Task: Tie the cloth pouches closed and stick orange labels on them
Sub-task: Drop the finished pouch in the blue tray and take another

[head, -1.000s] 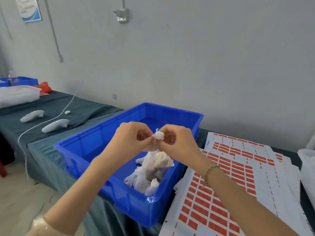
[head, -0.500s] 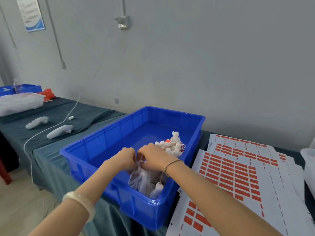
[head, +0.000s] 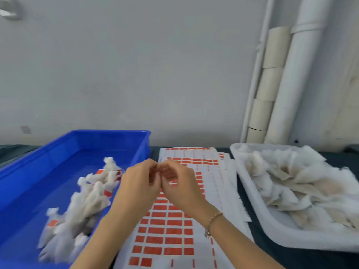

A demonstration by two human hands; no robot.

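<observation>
Tied pouches [head: 87, 200] lay heaped in a blue bin [head: 38, 162] just left of the hands, several already bearing an orange tag [head: 52, 223]. Loose pouches [head: 295, 183], apparently not yet tied, filled a white tray [head: 303, 241] to the right of the hands. The left hand [head: 136, 187] and right hand [head: 180, 189] met fingertip to fingertip in front of the person, above the sheets [head: 171, 230] of orange labels. The fingers of both were curled inward, but motion blur hid whether anything was pinched between them, so the grip could not be told. Neither hand touched a pouch. The pouches appeared light, limp and slightly fuzzy, and likely to sag and fold when lifted. The gathered neck was judged the best place to take hold, since a pinch there would keep the mouth closed for tying, while the flatter side of the body would suit a label. The labels looked thin and would probably curl or stick to a fingertip, so lifting one by a corner seemed advisable. A bracelet [head: 212, 222] circled the right wrist. Beyond the hands and to their right, white pipes [head: 291, 74] and stacked cardboard tubes [head: 270, 84] stood against a grey wall [head: 155, 74].
</observation>
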